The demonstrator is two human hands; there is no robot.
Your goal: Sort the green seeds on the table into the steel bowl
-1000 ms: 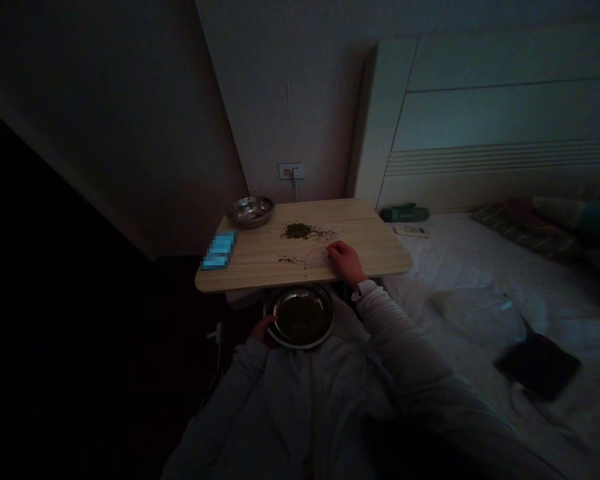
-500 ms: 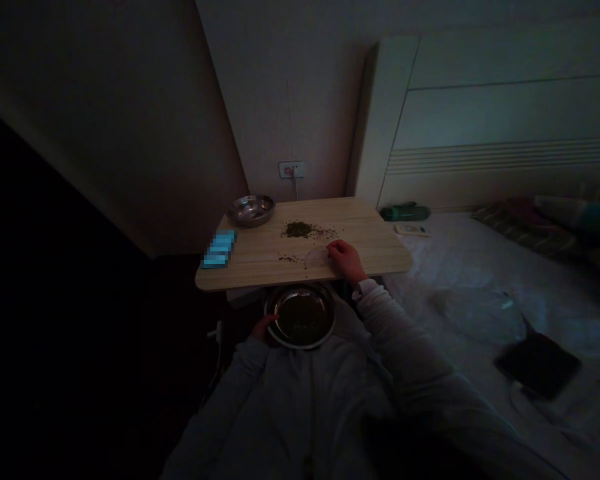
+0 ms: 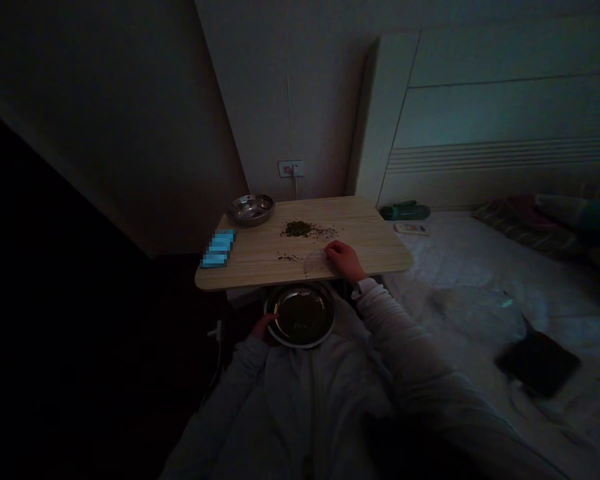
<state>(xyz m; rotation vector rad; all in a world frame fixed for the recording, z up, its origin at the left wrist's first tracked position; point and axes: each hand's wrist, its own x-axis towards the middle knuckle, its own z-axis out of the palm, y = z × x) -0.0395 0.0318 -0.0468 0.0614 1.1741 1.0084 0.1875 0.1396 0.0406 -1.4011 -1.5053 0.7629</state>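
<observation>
In my lap, against the table's front edge, a round steel bowl holds a layer of small dark grains. My left hand grips its left rim, thumb over the edge. Above the table's right front part, my right hand is closed in a pinch on a thin see-through piece, too faint to name surely. Beyond it lies a heap of dark green grains, with loose ones trailing right. A small scatter of grains lies to the left of the see-through piece.
On the small wooden table, a second steel bowl stands at the back left, with a blurred-out phone-like screen in front. To the right, the bed carries a green bottle, a remote and a dark flat object.
My right hand has shifted very slightly left with the see-through piece. My left hand and the bowl in my lap stay in place.
</observation>
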